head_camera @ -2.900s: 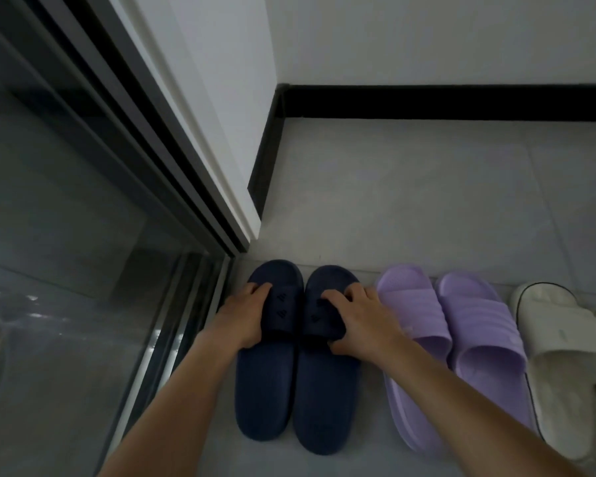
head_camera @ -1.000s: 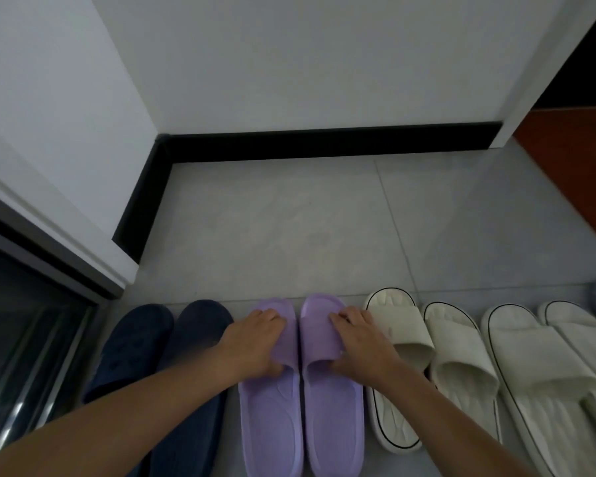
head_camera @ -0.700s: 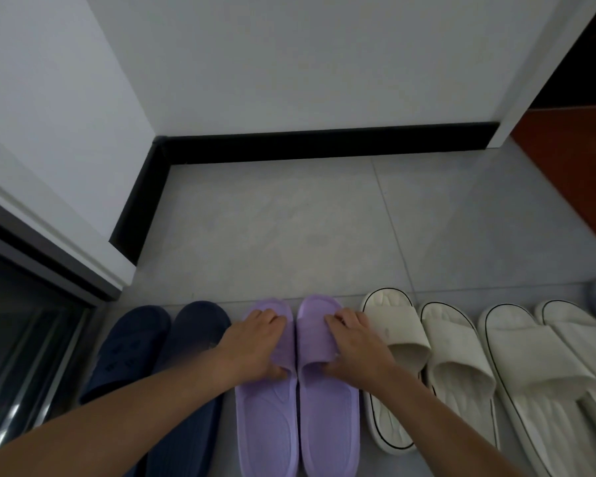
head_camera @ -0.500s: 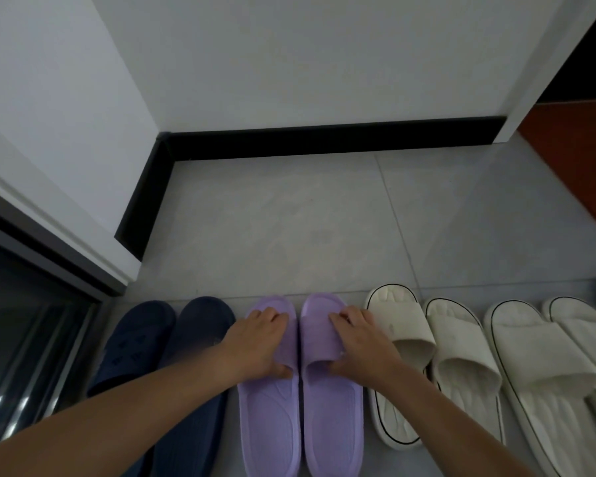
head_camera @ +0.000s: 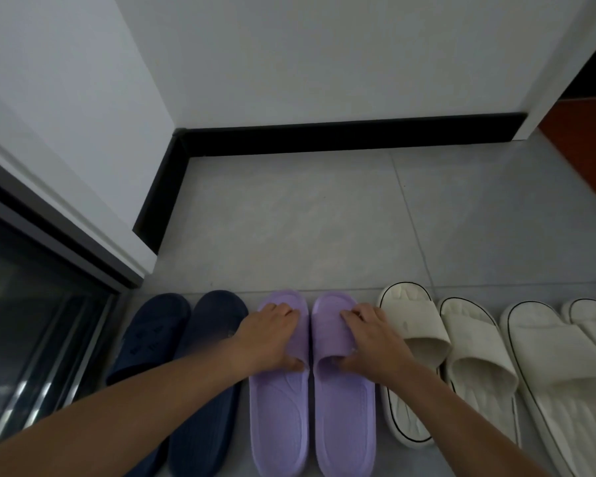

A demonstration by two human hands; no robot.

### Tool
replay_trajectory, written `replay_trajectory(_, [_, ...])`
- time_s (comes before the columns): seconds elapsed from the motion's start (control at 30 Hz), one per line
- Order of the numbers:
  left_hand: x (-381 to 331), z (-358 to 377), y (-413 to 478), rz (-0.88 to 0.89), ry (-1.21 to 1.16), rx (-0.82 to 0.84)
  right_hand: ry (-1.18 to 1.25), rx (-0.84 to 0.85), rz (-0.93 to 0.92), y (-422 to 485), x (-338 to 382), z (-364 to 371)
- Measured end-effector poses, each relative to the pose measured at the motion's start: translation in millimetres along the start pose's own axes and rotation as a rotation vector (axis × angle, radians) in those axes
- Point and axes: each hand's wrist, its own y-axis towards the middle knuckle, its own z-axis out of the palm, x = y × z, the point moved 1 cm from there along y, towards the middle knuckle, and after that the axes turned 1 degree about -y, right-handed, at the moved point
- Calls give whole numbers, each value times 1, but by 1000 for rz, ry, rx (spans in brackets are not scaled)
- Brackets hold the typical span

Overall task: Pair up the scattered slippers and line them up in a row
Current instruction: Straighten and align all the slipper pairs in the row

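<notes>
The person is reaching both bare arms down to a row of slippers on the grey tiled floor [head_camera: 289, 218]. The left hand [head_camera: 272, 335] is gripping the strap of the left purple slipper [head_camera: 279, 411], with its fingers curving over the top and the thumb tucking in at the strap's rear edge. The right hand [head_camera: 372, 339] is holding the right purple slipper [head_camera: 344, 418] in the same way. The two purple slippers are lying side by side with a narrow gap between them, toes pointing toward the black skirting board [head_camera: 324, 139]. The navy pair [head_camera: 217, 315] is sitting just beside them on the left, near the glass door [head_camera: 31, 304], and the left forearm is crossing above it. On the right, the nearer cream pair [head_camera: 413, 321] is lying just beside the right wrist, and the farther cream pair [head_camera: 547, 356] is running out past the picture's edge.
</notes>
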Motion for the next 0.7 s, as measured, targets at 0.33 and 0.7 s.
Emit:
replay_trajectory(0.33, [4, 2, 0, -51, -74, 48, -122, -11, -25, 5, 3, 9])
replay_trajectory(0.7, [7, -3, 4, -85, -97, 109, -200, -27, 18, 10, 10, 12])
